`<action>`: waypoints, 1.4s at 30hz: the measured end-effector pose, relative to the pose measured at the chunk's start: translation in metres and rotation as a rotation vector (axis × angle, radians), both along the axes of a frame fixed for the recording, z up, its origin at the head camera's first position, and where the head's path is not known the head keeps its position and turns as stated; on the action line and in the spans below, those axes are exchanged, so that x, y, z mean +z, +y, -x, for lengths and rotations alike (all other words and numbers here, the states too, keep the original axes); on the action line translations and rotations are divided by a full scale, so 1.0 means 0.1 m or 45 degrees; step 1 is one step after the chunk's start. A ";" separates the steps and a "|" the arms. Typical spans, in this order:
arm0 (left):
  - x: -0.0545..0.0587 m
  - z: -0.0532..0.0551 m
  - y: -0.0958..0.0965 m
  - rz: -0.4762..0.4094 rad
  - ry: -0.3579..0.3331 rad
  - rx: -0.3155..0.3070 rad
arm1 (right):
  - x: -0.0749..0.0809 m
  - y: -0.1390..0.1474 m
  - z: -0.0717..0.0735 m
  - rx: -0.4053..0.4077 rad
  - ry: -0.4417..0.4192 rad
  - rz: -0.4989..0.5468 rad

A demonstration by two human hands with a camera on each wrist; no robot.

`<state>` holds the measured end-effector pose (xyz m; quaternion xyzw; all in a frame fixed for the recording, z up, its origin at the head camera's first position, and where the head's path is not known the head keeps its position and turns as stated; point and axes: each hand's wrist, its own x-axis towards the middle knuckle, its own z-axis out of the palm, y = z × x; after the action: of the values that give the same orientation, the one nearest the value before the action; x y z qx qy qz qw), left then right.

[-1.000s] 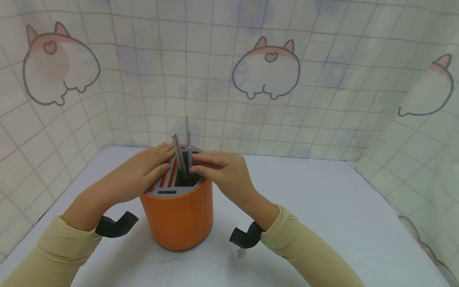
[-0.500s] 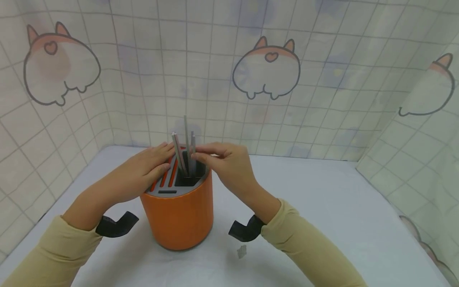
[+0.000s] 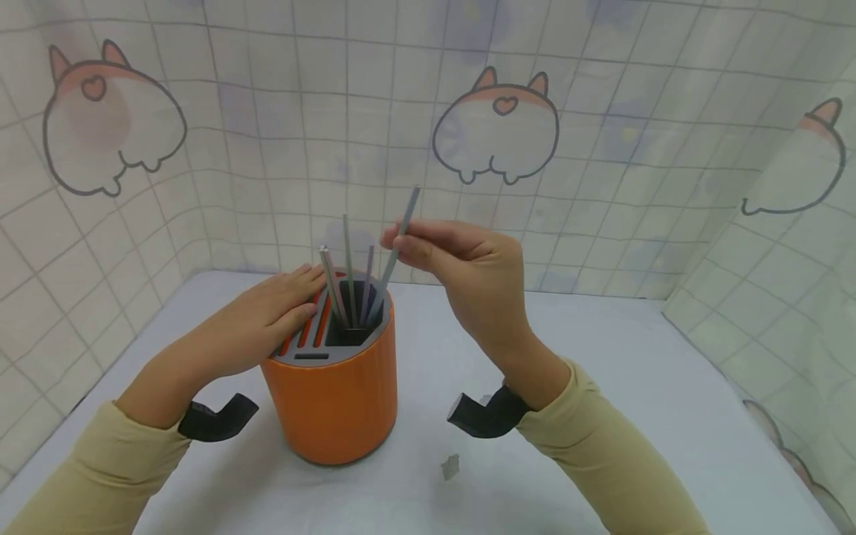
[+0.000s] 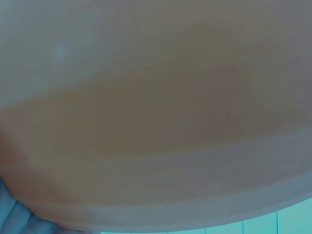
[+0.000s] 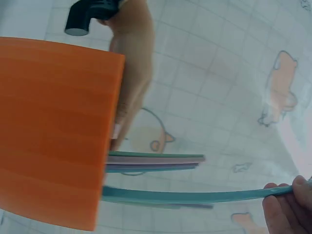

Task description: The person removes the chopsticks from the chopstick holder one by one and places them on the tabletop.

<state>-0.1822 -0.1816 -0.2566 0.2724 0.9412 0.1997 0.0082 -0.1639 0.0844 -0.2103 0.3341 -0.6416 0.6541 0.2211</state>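
An orange round holder [image 3: 337, 409] with a grey slotted top [image 3: 310, 358] stands on the table in the head view. My left hand [image 3: 244, 321] lies on the left of that top with its fingers extended. Thumb and fingers of my right hand [image 3: 481, 286] pinch a thin blue-grey stick [image 3: 408, 212], which leans to the right with its lower end still inside the large opening. Several other thin sticks [image 3: 349, 275] stand in the same opening. In the right wrist view the pinched stick [image 5: 185, 196] looks teal and reaches out of the orange wall [image 5: 53, 131].
A white cloth [image 3: 568, 371] covers the table. Behind it hangs a checked curtain [image 3: 334, 134] with cartoon animal prints. A small greyish scrap [image 3: 451, 467] lies right of the holder. The holder's blurred wall [image 4: 156, 117] fills most of the left wrist view.
My right hand has risen and moved right, drawing one stick up and tilting it away from the others. My left hand and the holder have stayed in place.
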 end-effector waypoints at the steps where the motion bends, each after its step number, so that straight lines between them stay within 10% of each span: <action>1: -0.01 0.00 0.00 -0.003 0.004 -0.003 | 0.02 0.02 -0.02 -0.001 0.013 0.020; 14: -0.03 0.03 -0.03 -0.013 0.023 -0.009 | 0.27 0.31 -0.10 -0.001 0.121 0.420; 23: -0.03 0.02 -0.01 -0.017 0.013 -0.008 | 0.37 0.58 -0.10 0.000 -0.055 0.607; 42: -0.04 0.02 -0.02 -0.026 0.018 -0.007 | -0.17 0.83 0.32 -0.105 -0.471 0.172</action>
<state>-0.1844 -0.1835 -0.2606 0.2765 0.9384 0.2072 -0.0005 -0.1961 0.1673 -0.2277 0.1661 -0.6390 0.7363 0.1480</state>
